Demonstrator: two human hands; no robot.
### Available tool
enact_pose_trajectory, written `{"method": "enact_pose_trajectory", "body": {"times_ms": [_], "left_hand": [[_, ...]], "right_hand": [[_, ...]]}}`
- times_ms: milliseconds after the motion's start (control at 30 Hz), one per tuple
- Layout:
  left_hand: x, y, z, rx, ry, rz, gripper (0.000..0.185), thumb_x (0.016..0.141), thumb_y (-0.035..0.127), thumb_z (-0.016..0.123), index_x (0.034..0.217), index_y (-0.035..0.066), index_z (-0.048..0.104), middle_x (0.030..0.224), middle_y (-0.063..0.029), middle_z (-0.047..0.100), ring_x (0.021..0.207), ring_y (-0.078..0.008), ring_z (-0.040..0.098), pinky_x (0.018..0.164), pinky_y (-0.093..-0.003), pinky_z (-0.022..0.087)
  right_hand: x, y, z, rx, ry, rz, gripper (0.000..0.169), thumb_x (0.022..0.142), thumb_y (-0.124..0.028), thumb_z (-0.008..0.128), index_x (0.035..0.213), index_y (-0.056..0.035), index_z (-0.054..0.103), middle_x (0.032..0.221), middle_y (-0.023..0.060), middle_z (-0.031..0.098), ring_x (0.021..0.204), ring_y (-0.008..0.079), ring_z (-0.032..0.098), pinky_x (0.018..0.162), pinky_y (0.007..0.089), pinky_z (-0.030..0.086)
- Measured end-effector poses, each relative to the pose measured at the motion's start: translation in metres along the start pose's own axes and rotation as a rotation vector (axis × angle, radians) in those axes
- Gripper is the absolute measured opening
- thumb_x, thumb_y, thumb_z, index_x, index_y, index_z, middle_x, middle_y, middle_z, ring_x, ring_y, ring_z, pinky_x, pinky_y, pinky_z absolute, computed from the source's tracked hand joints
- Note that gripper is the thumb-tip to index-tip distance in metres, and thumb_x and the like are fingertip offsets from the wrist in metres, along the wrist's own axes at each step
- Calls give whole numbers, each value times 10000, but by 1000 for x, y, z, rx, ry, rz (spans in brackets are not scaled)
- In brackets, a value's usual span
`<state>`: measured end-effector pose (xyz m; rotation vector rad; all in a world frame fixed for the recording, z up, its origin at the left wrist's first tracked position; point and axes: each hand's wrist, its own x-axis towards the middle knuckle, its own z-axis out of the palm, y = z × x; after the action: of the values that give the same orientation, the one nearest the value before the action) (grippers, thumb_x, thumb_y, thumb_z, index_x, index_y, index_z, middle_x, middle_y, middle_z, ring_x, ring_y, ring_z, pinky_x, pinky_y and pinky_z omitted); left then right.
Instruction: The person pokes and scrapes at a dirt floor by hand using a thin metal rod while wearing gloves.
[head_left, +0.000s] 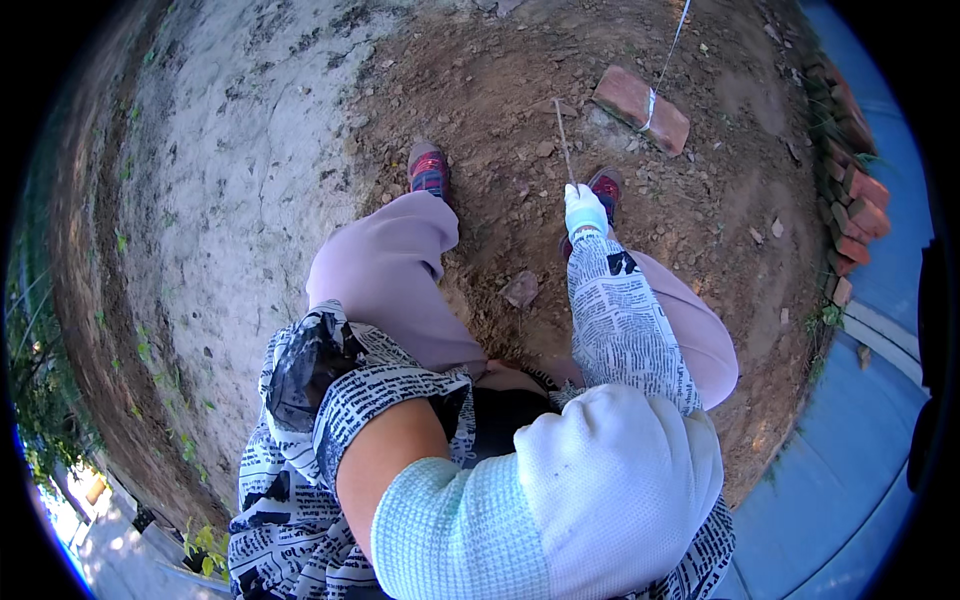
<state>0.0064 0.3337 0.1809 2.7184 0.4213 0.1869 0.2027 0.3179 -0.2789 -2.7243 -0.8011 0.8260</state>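
Note:
My right hand (585, 208), in a white knit glove, is closed on the near end of a thin brown rod (564, 142), wood or metal I cannot tell. The rod points away over the soil beside my right shoe (607, 186). My left hand (622, 480), also gloved, is large and close to the camera, reaching across over my right arm's printed sleeve (626, 315). Its fingers bend down out of clear sight, so what it grips is hidden. Ahead and to the right, a red brick (637, 109) lies on the ground with white string (651, 105) tied around it, running taut towards the top edge.
Stacked red bricks (855, 214) line the dirt's right edge, beside blue-grey paving (825, 457). A stone or brick piece (520, 289) lies between my legs. Pale, hard soil (255, 150) stretches out on the left, with loose brown soil (487, 75) ahead.

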Motion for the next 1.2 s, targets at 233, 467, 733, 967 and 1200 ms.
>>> {"method": "enact_pose_trajectory", "body": {"times_ms": [233,467,733,967,1200], "left_hand": [[-9,25,22,-185,217,-346,152,626,204,702,718,129,606,519,21,425,449,-118,456,374,-266,366],[-8,-6,0,14,16,9,171,639,165,641,784,99,580,565,10,425,453,-110,444,337,-259,368],[-11,-26,-9,132,134,216,262,643,141,631,899,98,599,606,22,395,475,-99,426,366,-245,358],[-8,-32,-14,-127,84,179,335,571,115,646,901,62,670,544,19,419,455,-109,457,362,-232,348],[-16,-31,-11,72,206,337,315,637,144,620,950,114,607,621,25,381,492,-89,440,386,-230,363]], "right_hand": [[-84,38,32,39,-62,-3,416,913,-530,401,1148,-216,540,920,222,648,873,439,606,755,531,465],[-82,52,36,-21,-147,125,441,922,-548,342,1167,-213,491,970,232,643,909,436,607,779,535,464],[5,-31,-17,63,-88,86,466,918,-533,379,1184,-175,513,1053,216,626,993,414,584,840,497,451],[51,34,-33,-36,-129,115,490,928,-526,345,1162,-147,551,1175,209,573,1090,411,531,918,483,415],[41,107,-36,-40,-55,158,540,911,-545,362,1225,-142,537,1242,184,547,1145,393,507,970,459,396]]}}
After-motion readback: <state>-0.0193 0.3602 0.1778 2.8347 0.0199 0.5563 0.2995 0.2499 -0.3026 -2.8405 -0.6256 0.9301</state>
